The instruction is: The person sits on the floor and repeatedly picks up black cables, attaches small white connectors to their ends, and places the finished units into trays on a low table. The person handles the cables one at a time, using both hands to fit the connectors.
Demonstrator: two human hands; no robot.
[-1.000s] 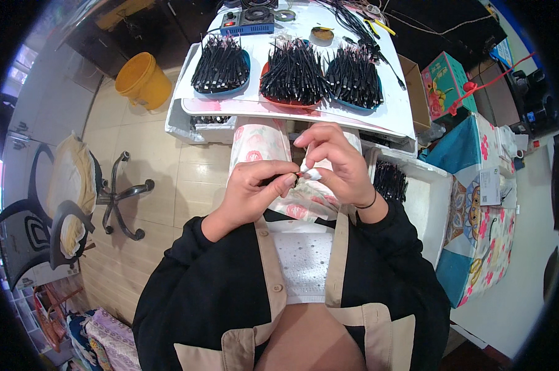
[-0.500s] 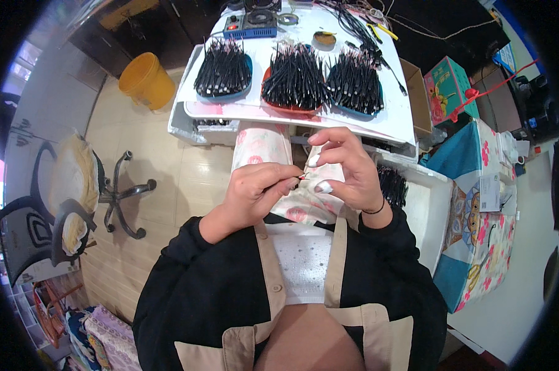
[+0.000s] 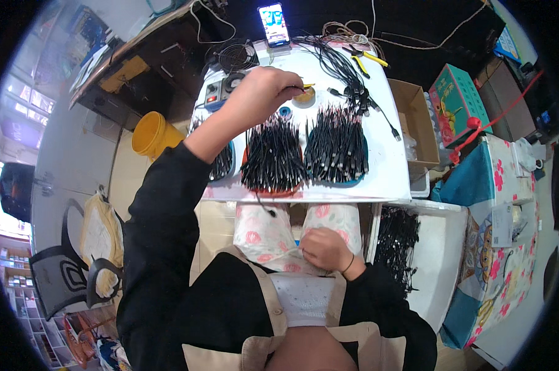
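My left hand point(image 3: 272, 86) reaches over the white table point(image 3: 387, 157), its fingertips pinched at the small round tin point(image 3: 304, 98) of amber material. What is between the fingertips is too small to name. A short yellow piece point(image 3: 308, 85) shows at the tin, beside the fingers. My right hand point(image 3: 326, 249) rests low over my lap with its fingers curled closed; a thin pale strand point(image 3: 284, 254) runs by them, and what they hold is hidden. Bundles of short black cables point(image 3: 272, 154) fill the red tray, with more black cables point(image 3: 336, 145) in the blue tray to its right.
A third cable tray point(image 3: 222, 162) is partly behind my left forearm. At the back are a lit phone point(image 3: 274, 25), a fan point(image 3: 237, 55), a blue power box point(image 3: 214, 93), loose cables point(image 3: 356, 93) and yellow-handled pliers point(image 3: 369, 59). A white foam box point(image 3: 437, 260) holds black cables at right.
My left hand has gone from above my lap up and forward to the tin. My right hand has stayed near the lap, and its spread fingers have closed. The view has shifted, showing the phone.
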